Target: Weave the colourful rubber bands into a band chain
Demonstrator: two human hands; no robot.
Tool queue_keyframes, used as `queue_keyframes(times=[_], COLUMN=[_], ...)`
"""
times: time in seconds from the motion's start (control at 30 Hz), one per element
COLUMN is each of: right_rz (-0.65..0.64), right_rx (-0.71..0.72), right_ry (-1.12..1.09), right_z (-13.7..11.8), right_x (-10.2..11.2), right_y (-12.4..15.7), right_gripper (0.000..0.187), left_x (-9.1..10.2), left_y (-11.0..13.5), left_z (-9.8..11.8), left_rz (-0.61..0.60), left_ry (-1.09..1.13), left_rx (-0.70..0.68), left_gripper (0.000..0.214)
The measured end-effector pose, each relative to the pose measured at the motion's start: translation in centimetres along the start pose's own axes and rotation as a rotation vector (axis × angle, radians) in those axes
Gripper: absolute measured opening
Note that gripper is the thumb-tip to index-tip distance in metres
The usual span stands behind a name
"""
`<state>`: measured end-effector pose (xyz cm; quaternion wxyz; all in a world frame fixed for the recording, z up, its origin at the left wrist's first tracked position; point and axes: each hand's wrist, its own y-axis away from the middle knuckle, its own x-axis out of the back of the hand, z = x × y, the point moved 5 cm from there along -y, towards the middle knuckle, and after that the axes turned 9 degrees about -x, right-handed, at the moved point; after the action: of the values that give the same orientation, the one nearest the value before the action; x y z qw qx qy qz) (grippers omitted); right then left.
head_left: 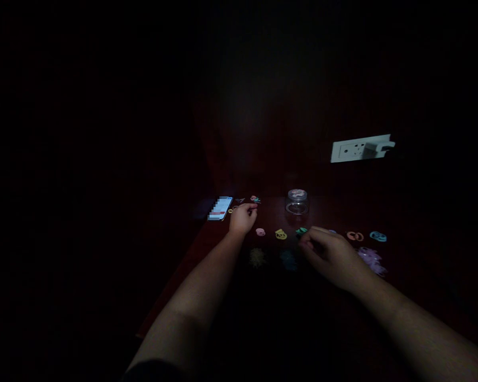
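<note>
Right of centre, my right hand (331,257), this near, could scatter the purple pile (372,261); whether it or my left hand (242,217) grips anything, I can't tell.

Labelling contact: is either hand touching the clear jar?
No, the clear jar stands apart from both the left hand and the right hand, with bare table showing between.

Front-left of the clear jar (297,207), pink bands (260,232) and yellow bands (281,233) are being seen; directly before it, green bands (301,231); to its right, orange bands (355,236), blue bands (378,236), purple bands (371,260) and a white socket (354,149) are being shown.
</note>
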<state>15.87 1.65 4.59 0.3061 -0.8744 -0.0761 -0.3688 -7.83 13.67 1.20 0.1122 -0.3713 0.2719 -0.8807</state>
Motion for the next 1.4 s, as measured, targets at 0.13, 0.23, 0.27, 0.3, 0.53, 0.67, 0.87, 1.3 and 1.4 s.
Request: queue_keyframes(times=[0.13,0.23,0.27,0.3,0.53,0.67,0.87,1.3,1.4], right_rz=[0.028,0.085,0.102,0.118,0.176,0.164,0.158,0.13,0.112], right_rx=[0.002,-0.001,-0.001,0.002,0.016,0.025,0.026,0.029,0.039], right_ry=[0.004,-0.008,-0.015,-0.021,-0.061,-0.084,-0.102,-0.099,-0.089], right_z=[0.0,0.0,0.0,-0.1,-0.6,-0.6,-0.4,-0.1,-0.2], right_x=[0.0,0.3,0.4,0.5,1.1,1.1,1.0,0.9,0.8], right_y=[-0.2,-0.2,-0.1,-0.1,0.0,0.0,0.0,0.1,0.1], right_gripper=[0.01,0.002,0.002,0.005,0.015,0.01,0.01,0.012,0.012], left_x=[0.4,0.3,0.2,0.2,-1.2,-1.9,-1.8,-0.4,-0.1], left_y=[2.9,4.9,5.4,5.9,7.6,8.1,8.6,8.6,8.7], left_z=[3.6,6.9,8.1,9.1,12.3,11.9,12.5,11.6,12.0], left_rz=[0.051,0.116,0.126,0.129,0.048,0.033,-0.001,0.008,-0.009], left_ry=[0.198,0.645,0.766,0.841,0.979,0.981,0.964,0.629,0.502], left_rx=[0.022,0.083,0.093,0.093,0.078,0.08,0.041,-0.138,-0.18], left_gripper=[0.025,0.027,0.028,0.029,0.024,0.022,0.017,0.022,0.017])
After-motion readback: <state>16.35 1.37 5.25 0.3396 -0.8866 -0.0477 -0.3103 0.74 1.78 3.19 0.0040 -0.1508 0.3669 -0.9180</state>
